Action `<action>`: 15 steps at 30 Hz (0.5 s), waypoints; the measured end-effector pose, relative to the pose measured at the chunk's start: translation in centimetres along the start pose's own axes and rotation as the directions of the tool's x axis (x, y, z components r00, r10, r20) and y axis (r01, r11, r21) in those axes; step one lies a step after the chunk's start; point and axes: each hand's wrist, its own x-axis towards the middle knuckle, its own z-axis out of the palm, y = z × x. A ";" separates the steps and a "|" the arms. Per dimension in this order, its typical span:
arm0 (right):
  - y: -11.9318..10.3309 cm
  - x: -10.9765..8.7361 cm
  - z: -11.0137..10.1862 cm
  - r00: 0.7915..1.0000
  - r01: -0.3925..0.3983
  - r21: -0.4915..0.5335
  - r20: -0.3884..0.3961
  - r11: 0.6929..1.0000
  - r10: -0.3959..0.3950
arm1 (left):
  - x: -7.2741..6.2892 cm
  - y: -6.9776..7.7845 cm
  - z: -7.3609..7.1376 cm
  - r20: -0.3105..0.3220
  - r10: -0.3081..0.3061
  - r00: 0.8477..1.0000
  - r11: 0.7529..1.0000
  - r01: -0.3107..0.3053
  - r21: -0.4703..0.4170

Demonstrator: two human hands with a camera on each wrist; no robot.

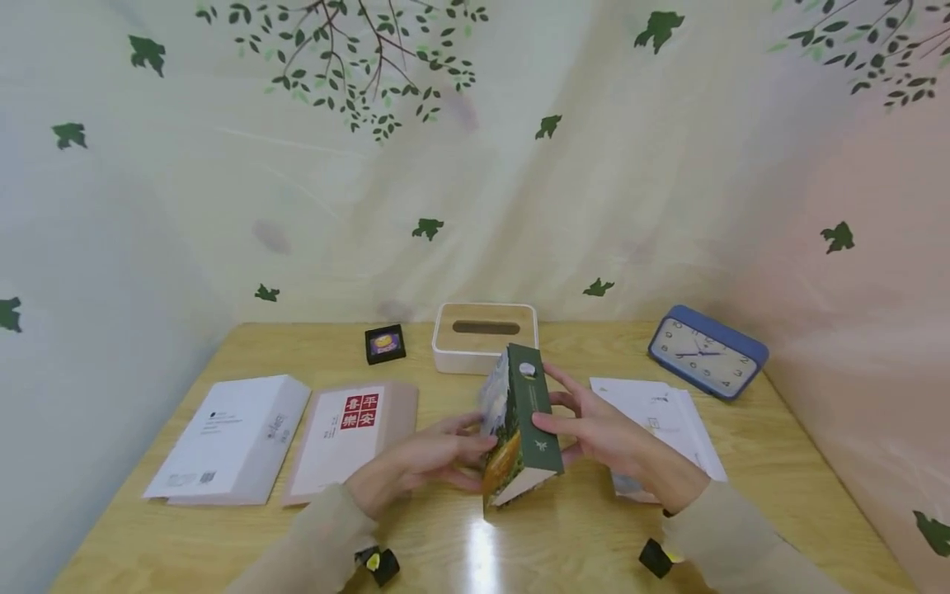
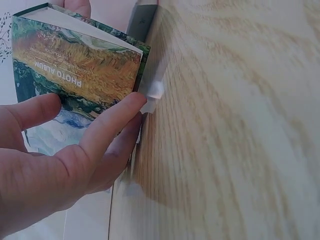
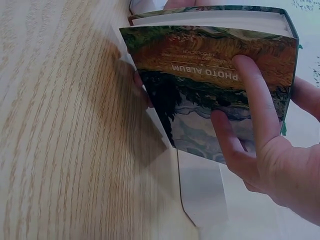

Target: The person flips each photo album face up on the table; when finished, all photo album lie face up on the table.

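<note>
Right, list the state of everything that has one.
Photo album: held between left hand and right hand, spine upward.
Tissue box: no tissue showing.
Blue clock: turned aslant, face showing.
Barcoded white book: barcode side showing.
Red-stamped book: stamped side showing.
Book nearest clock: partly hidden.
Small black box: picture side up.

In the head view, the photo album (image 1: 540, 404) hides the front right corner of the tissue box (image 1: 475, 340), and the right hand (image 1: 594, 421) and wrist cover part of the white book (image 1: 671, 417), whose print is too small to read. Both sleeves (image 1: 750, 544) run off the bottom edge. The left wrist view cuts off the left hand (image 2: 70, 155)
</note>
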 end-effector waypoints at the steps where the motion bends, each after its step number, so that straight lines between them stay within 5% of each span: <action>1: 0.0 -0.1 -0.1 1.000 -0.003 0.000 -0.003 1.000 0.003 | 0.1 0.0 0.1 0.009 -0.002 1.000 1.000 0.002 0.003; 15: 0.1 -0.2 -0.3 0.999 0.037 0.026 0.038 0.999 -0.038 | 0.3 0.2 0.2 0.032 -0.020 0.999 1.000 0.021 -0.022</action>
